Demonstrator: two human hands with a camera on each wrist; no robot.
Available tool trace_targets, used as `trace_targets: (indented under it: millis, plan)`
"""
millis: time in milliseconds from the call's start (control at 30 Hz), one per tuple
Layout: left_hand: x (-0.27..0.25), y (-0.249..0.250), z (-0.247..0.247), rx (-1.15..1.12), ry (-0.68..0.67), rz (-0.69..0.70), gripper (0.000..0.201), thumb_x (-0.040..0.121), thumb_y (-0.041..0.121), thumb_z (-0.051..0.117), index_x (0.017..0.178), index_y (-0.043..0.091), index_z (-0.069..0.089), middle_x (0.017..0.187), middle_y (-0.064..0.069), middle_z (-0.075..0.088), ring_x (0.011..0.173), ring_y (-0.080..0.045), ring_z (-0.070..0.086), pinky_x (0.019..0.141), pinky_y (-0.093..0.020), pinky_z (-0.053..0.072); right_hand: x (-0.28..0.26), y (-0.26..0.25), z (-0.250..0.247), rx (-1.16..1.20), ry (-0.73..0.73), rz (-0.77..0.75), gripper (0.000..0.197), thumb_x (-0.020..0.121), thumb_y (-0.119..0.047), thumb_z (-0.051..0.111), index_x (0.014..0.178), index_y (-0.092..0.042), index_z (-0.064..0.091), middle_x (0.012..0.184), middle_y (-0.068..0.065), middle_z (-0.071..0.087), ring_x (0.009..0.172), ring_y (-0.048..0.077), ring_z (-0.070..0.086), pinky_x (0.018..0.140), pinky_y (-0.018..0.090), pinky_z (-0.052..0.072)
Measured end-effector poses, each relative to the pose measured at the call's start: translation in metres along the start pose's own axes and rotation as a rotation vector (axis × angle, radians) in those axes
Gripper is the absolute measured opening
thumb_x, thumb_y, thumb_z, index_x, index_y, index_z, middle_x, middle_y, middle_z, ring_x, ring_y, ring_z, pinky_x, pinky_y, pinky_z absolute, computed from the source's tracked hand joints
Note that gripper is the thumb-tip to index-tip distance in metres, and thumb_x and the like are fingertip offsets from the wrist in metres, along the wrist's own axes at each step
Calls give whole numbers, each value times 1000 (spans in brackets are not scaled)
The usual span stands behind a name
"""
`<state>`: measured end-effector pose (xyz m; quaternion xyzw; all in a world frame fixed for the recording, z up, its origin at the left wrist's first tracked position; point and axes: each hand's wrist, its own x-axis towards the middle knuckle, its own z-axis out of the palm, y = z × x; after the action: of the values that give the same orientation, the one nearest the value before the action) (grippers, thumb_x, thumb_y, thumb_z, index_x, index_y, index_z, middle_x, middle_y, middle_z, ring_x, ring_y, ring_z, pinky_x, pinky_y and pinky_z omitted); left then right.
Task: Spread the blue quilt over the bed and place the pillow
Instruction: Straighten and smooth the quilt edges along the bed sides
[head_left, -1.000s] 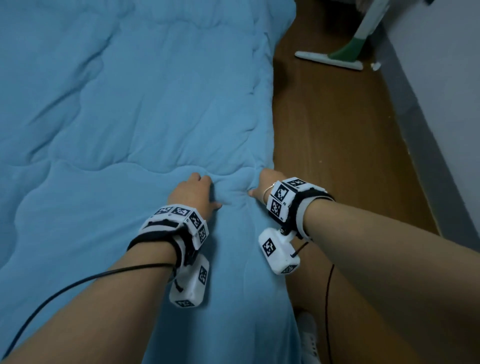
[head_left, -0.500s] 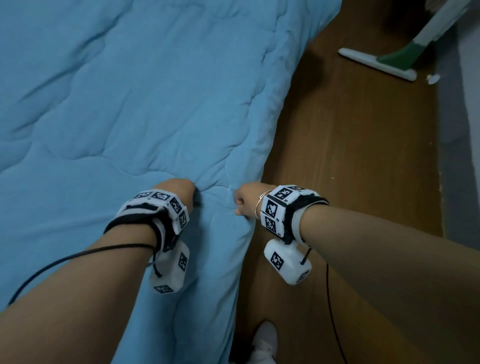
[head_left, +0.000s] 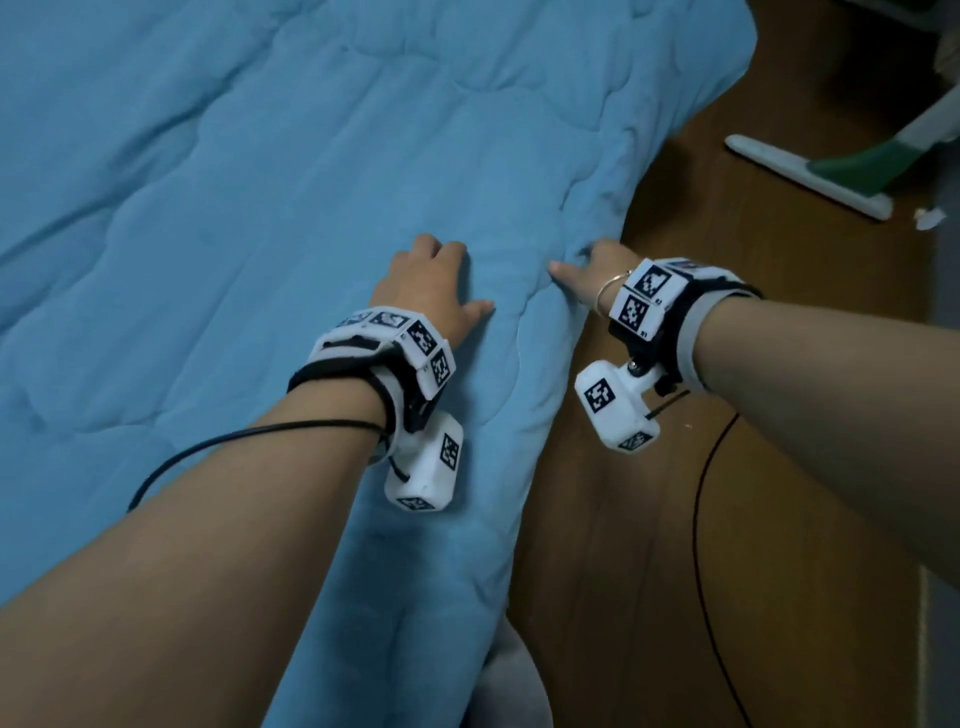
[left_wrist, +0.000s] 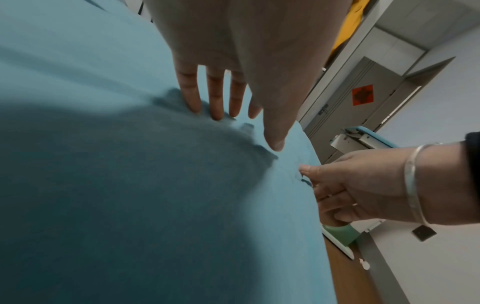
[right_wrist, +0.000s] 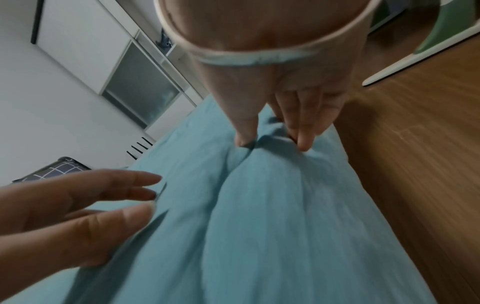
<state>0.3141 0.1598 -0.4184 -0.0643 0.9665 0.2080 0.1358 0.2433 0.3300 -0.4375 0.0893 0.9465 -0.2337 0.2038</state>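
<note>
The blue quilt (head_left: 260, 218) lies spread over the bed, and its right edge hangs beside the wooden floor. My left hand (head_left: 426, 283) lies flat on it near that edge, with straight fingers (left_wrist: 218, 98) pressing the fabric. My right hand (head_left: 587, 275) rests on the edge itself. Its thumb and straight fingers (right_wrist: 303, 123) touch the quilt, and a small fold rises between them. Neither hand holds anything. A dark blue checked pillow (right_wrist: 52, 170) shows at the far end of the bed in the right wrist view.
A mop with a green and white head (head_left: 810, 171) lies on the wooden floor (head_left: 727, 312) to the right, with a white scrap (head_left: 930, 218) beside it. A black cable (head_left: 701, 519) trails over the floor. A grey door (left_wrist: 362, 95) stands beyond the bed.
Both hands gripped the quilt's edge earlier and drew it toward me. They have let go and now lie flat on it, farther up the bed.
</note>
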Motion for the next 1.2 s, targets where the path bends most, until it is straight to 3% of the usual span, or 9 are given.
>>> trace_targets:
  millis: [133,267,400,500,567,733,867,1033,1200]
  plan:
    - [68,29,5,129,-97,-27,56,85,42,63,127,7,49,130,-14,50,120,-36,51,96,-42,44,47,-8,-15,-303,-135,-108,40,88,-44,56,97,-5,57,108,17,62,109,34,59,74,32,39]
    - [106,54,16,302,-282,39,27,86,16,58,110,8,68,112,-17,68,105,-35,64,82,-36,51,69,7,-23,-536,-282,-189,35,92,-35,53,105,-3,60,115,16,63,104,32,60,79,33,46]
    - [131,64,0,326,-477,86,20,80,18,60,92,6,71,91,-14,72,93,-32,69,75,-31,53,94,6,-35,-624,-554,-166,36,92,-34,54,65,-10,48,92,7,68,83,22,60,62,27,41]
    - [165,78,-20,186,-478,55,14,82,24,64,87,13,71,93,-11,71,98,-28,68,82,-30,52,122,4,-59,-534,-706,-157,33,86,-41,61,75,-10,62,80,5,66,71,17,60,70,25,49]
    - [195,95,-29,70,-272,17,24,84,32,64,100,14,66,110,-8,67,107,-27,62,87,-32,47,152,9,-80,-477,-659,-166,46,85,-48,59,101,-6,67,103,9,69,95,24,65,86,31,52]
    - [280,136,-38,-72,27,-94,63,80,45,68,131,17,45,133,-11,42,121,-33,47,101,-45,43,261,10,-144,-104,-323,-62,34,86,-47,58,100,-16,64,113,10,63,111,26,56,81,25,38]
    - [340,162,-33,-79,22,-262,70,80,51,64,134,14,39,132,-14,44,117,-36,53,97,-42,43,347,3,-177,53,-41,-29,63,87,-52,53,124,-1,52,131,19,56,123,35,51,98,35,40]
    - [392,181,-21,81,-93,-307,32,91,25,56,118,6,55,125,-18,60,116,-37,57,91,-40,46,412,-3,-181,-188,-179,-202,41,88,-45,56,71,-7,51,80,12,57,108,34,59,72,29,36]
    - [410,188,-38,160,-328,-197,9,86,23,59,84,14,60,104,-14,67,100,-33,63,71,-30,40,422,12,-192,-554,-360,-286,37,92,-39,52,91,-3,59,90,10,60,95,29,58,68,26,36]
